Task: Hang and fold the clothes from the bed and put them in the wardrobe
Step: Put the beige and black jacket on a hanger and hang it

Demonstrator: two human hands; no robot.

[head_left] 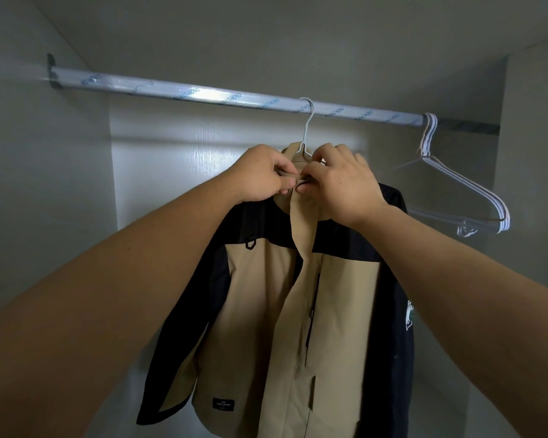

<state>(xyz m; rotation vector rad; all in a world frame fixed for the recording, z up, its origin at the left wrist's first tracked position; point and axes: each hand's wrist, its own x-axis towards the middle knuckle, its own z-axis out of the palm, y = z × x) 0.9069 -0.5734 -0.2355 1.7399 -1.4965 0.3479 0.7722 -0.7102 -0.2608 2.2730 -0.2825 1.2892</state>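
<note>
A tan and black jacket [266, 311] hangs on a white wire hanger [307, 128] hooked over the wardrobe rail [203, 96]. Both my hands are up at its collar. My left hand [263, 175] pinches the tan collar on the left side of the front opening. My right hand [339, 181] pinches the collar on the right side, fingertips meeting the left hand's at the fastening. The hanger's shoulders are hidden under the jacket and my hands.
Several bare white hangers [456, 191] hang bunched on the rail to the right of the jacket. The wardrobe's pale back wall [171, 184] and side walls enclose the space. A shelf [298, 23] sits above the rail.
</note>
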